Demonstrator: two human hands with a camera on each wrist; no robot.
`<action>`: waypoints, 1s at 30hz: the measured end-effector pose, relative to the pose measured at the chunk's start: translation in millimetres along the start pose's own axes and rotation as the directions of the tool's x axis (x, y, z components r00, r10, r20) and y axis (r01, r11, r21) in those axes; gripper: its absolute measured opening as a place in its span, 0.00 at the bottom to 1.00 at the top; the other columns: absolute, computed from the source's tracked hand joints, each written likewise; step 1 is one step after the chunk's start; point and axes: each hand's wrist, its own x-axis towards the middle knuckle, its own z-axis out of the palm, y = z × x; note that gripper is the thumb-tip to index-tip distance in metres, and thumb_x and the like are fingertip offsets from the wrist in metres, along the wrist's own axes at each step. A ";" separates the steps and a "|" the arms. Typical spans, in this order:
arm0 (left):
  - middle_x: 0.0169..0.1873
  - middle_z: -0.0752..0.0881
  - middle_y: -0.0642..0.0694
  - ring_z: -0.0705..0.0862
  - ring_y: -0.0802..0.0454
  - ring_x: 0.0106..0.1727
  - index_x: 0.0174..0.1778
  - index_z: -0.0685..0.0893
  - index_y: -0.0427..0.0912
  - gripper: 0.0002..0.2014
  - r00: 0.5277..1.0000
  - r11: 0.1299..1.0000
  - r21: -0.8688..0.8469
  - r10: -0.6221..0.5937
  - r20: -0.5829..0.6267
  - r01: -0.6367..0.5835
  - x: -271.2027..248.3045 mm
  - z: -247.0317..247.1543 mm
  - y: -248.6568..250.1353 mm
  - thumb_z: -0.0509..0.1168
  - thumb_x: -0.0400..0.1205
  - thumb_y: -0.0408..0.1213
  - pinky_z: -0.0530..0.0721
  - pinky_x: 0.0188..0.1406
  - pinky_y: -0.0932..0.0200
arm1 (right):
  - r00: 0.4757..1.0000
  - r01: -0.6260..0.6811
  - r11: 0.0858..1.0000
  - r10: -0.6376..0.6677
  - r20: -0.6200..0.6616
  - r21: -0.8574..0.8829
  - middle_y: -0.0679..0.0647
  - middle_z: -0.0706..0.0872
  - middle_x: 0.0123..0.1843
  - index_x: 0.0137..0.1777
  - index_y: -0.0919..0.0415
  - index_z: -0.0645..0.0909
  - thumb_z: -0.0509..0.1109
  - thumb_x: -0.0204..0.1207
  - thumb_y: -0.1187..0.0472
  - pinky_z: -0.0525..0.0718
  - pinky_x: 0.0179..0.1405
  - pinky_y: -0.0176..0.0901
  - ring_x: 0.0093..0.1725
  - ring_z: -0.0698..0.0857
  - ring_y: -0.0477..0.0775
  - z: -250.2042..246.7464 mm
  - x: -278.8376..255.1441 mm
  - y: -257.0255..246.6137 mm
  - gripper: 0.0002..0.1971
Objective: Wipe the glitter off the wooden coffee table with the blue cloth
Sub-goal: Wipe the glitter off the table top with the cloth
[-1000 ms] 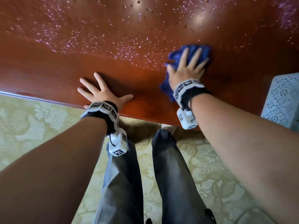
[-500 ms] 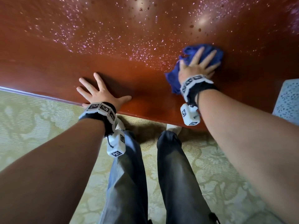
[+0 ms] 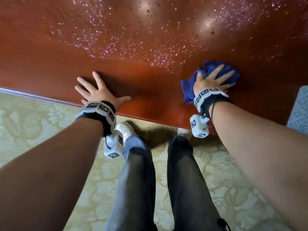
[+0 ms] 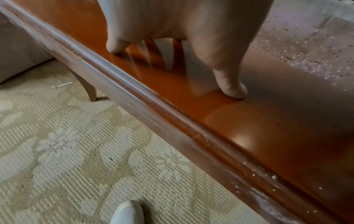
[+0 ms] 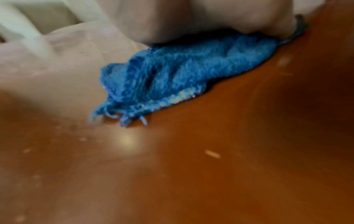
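Observation:
The glossy red-brown wooden coffee table (image 3: 150,84) fills the upper half of the head view, with pink-white glitter (image 3: 126,45) scattered over its far part. My right hand (image 3: 211,79) presses flat, fingers spread, on the crumpled blue cloth (image 3: 188,90) near the table's right front. The right wrist view is blurred and shows the blue cloth (image 5: 182,72) bunched under my palm. My left hand (image 3: 98,90) lies flat with fingers spread on bare wood near the front edge, holding nothing. In the left wrist view its fingertips (image 4: 233,91) touch the table (image 4: 249,136).
A pale patterned carpet (image 3: 33,130) lies below the table's front edge (image 3: 150,120). My legs and white shoes (image 3: 126,130) stand close to that edge. A light blue patterned object (image 3: 300,110) sits at the right. A curved table leg (image 4: 90,89) stands on the carpet.
My right hand has slid the blue cloth to the right and slightly toward the front edge. The left hand stays planted in the same spot.

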 end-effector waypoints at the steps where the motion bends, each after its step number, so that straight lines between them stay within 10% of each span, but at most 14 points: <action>1: 0.83 0.34 0.35 0.37 0.33 0.83 0.84 0.35 0.52 0.69 1.000 1.000 0.000 0.008 0.001 -0.008 -0.1 1.5 -0.1 0.75 0.60 0.70 0.56 0.77 0.30 | 0.999 0.050 0.999 -0.050 -0.001 -0.011 0.65 0.41 0.84 0.84 0.55 0.44 0.55 0.80 0.38 0.55 0.75 0.70 0.79 0.45 0.81 1.8 -4.3 -16.1 0.39; 8: 0.83 0.34 0.36 0.37 0.34 0.83 0.84 0.35 0.48 0.72 0.999 0.999 -0.049 0.020 -0.025 -0.021 8.3 -1.2 -6.5 0.76 0.56 0.71 0.53 0.79 0.33 | 0.880 0.474 0.871 -0.464 0.098 -0.133 0.64 0.43 0.84 0.83 0.53 0.48 0.59 0.77 0.39 0.55 0.75 0.68 0.80 0.46 0.76 28.9 -69.3 -38.1 0.40; 13: 0.83 0.35 0.36 0.37 0.37 0.84 0.85 0.35 0.47 0.72 0.997 0.995 -0.061 -0.079 -0.011 0.078 36.4 -36.6 -23.2 0.74 0.57 0.73 0.52 0.77 0.31 | 0.950 0.308 0.939 -0.294 0.109 -0.154 0.63 0.41 0.84 0.84 0.55 0.46 0.59 0.79 0.40 0.56 0.76 0.68 0.80 0.46 0.76 18.4 -57.0 15.5 0.39; 17: 0.82 0.32 0.36 0.36 0.35 0.83 0.84 0.33 0.50 0.73 0.997 0.997 -0.025 -0.075 0.017 0.075 56.7 -54.4 -42.1 0.72 0.55 0.76 0.51 0.77 0.29 | 1.000 -0.003 1.000 0.003 0.017 -0.014 0.64 0.40 0.84 0.84 0.54 0.44 0.56 0.80 0.38 0.56 0.75 0.71 0.79 0.45 0.80 11.6 -37.5 -52.7 0.39; 25: 0.81 0.30 0.34 0.34 0.32 0.82 0.83 0.29 0.49 0.73 0.997 0.998 -0.014 -0.056 0.046 0.056 58.7 -54.7 -40.0 0.71 0.56 0.77 0.49 0.76 0.26 | 0.885 0.464 0.874 -0.451 0.114 -0.148 0.63 0.42 0.84 0.84 0.53 0.47 0.58 0.78 0.39 0.56 0.75 0.68 0.80 0.45 0.76 43.2 -115.6 -96.5 0.39; 30: 0.82 0.31 0.33 0.35 0.32 0.82 0.83 0.30 0.48 0.73 0.998 0.998 -0.023 -0.054 0.036 0.054 57.7 -53.9 -39.8 0.70 0.56 0.77 0.54 0.75 0.26 | 0.923 0.382 0.902 -0.361 0.134 -0.202 0.62 0.42 0.84 0.83 0.53 0.48 0.59 0.78 0.40 0.57 0.75 0.68 0.80 0.47 0.75 27.1 -91.0 -26.5 0.39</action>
